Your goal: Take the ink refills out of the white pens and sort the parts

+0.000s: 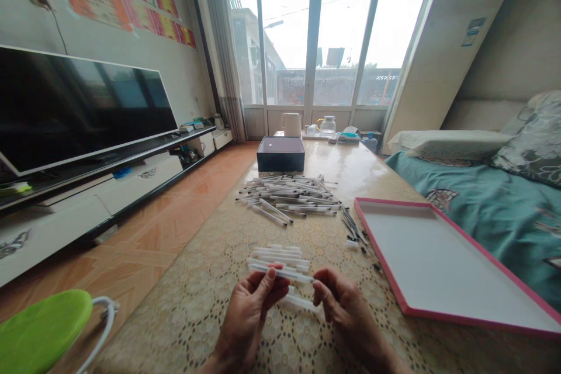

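Observation:
My left hand (254, 304) grips a slim white pen (296, 274) between thumb and fingers, held nearly level above the table. The fingers of my right hand (344, 301) are closed at the pen's right end, and what lies inside that pinch is mostly hidden. Just beyond my hands lies a row of white pen barrels (280, 255). Another white barrel (300, 302) is partly visible below the held pen. Farther off spreads a pile of white pens (289, 193) with dark ends. Thin dark pieces (350, 225) lie to the pile's right.
A dark open box (280, 155) stands behind the pile. On the right lies a shallow white tray or lid (451, 269) with a pink rim. A jug (291, 124) and a glass pot (327, 124) stand at the far end. A green stool (48, 327) sits at lower left.

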`<state>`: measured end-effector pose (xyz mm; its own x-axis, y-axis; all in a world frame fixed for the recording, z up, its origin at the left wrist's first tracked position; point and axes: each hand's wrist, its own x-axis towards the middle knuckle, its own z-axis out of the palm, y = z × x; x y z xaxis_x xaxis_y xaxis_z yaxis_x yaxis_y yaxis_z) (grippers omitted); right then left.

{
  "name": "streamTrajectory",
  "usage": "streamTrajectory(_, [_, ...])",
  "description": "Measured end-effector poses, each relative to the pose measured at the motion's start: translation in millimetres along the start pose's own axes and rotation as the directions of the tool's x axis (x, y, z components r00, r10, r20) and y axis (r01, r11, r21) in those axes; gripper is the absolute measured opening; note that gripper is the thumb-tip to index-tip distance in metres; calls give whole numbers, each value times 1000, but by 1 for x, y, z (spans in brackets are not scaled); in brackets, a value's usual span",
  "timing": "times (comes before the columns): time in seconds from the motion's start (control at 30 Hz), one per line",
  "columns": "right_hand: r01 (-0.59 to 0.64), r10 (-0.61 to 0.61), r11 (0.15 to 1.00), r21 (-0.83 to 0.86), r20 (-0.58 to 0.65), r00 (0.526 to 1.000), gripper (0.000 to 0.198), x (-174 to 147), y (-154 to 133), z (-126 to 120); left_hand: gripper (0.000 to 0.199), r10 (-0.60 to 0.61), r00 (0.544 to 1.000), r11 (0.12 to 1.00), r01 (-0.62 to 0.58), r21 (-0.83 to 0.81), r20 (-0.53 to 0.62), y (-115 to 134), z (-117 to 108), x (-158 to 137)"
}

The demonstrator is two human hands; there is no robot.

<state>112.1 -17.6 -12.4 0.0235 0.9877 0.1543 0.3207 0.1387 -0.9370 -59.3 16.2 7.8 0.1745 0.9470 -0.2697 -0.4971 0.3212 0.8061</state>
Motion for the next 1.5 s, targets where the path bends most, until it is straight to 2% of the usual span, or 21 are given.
streamTrajectory(0.1, [-1,1,1000,-4,3,1000,31,-1,-2,0,20,1,1000,1000,-1,-4,10,0,-1,0])
streamTrajectory(0.23, [-7,7,999,-41,0,1000,46,-2,0,0,20,2,1000,1000,-2,-3,11,-1,-1,1])
streamTrajectory(0.4, [6,-6,1000,-14,6,1000,31,-1,-2,0,20,8,1000,1000,-8,-1,7,0,-1,1])
streamTrajectory(0.53, [17,-18,997,-71,-19,1000,45,-1,-1,0,22,0,1000,1000,0,6,6,0,-1,1])
streamTrajectory(0.6, [29,-31,997,-77,-24,999,45,-1,0,0,22,0,1000,1000,0,0,5,0,-1,1])
streamTrajectory(0.73, [-1,1,1000,-6,3,1000,34,-1,0,0,21,8,1000,1000,-8,-12,11,-1,-1,1])
streamTrajectory(0.9, [-5,5,1000,-11,-4,1000,47,-3,2,1,22,-4,1000,1000,4,2,11,-2,-1,2])
streamTrajectory(1.1, [-60,54,980,192,36,998,35,-1,1,3,21,3,1000,1000,-3,-6,8,-1,-1,0])
streamTrajectory(1.27, [-65,64,994,90,9,998,47,-2,2,4,23,7,1000,1000,-7,1,4,1,0,-1])
streamTrajectory(1.33, [-52,51,996,70,9,999,44,-2,0,3,23,9,1000,1000,-9,5,4,1,0,-1])
streamTrajectory(1.5, [-75,68,975,207,39,997,33,-1,-3,3,23,12,1000,1000,-12,10,1,2,1,1])
